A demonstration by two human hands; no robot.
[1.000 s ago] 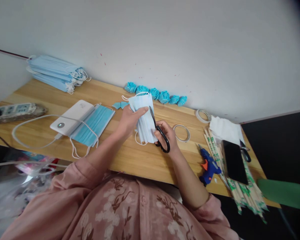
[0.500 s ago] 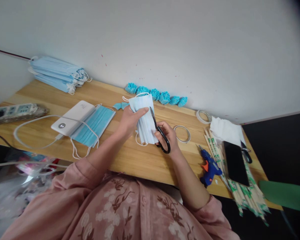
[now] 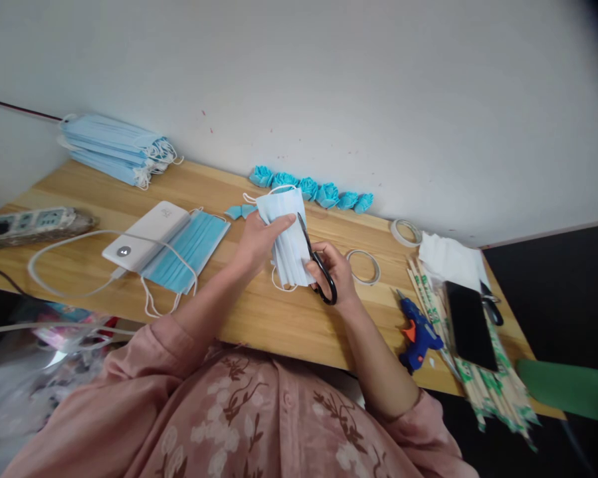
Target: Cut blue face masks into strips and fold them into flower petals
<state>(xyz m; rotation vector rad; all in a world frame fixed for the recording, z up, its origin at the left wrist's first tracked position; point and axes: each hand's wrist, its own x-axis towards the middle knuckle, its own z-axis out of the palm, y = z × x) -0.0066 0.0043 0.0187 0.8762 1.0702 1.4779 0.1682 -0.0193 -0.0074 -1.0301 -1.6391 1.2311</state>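
Observation:
A light-blue face mask (image 3: pixel 290 249) is pinched in my left hand (image 3: pixel 260 240), thumb across its front, white ear loops hanging at top and bottom. My right hand (image 3: pixel 339 273) is wrapped round the handles of black-handled scissors (image 3: pixel 323 272). Their blades lie along the mask's right side, pointing up and away from me; how far they are apart is hard to make out. Behind the mask, several blue fabric roses (image 3: pixel 327 194) stand in a row near the wall. Small blue scraps (image 3: pixel 234 212) lie just beyond my left hand.
On the left are a stack of masks (image 3: pixel 114 146), a white power bank (image 3: pixel 147 229) with a cable, a blue mask (image 3: pixel 192 249) and a power strip (image 3: pixel 34 224). Rightward lie tape rolls (image 3: pixel 363 267), a blue glue gun (image 3: pixel 416 332), a phone (image 3: pixel 471 325) and wrapped chopsticks (image 3: pixel 498 385).
The scissors' handles have shifted very slightly left, with my right fingers a little more closed. My left hand and the mask have stayed in place.

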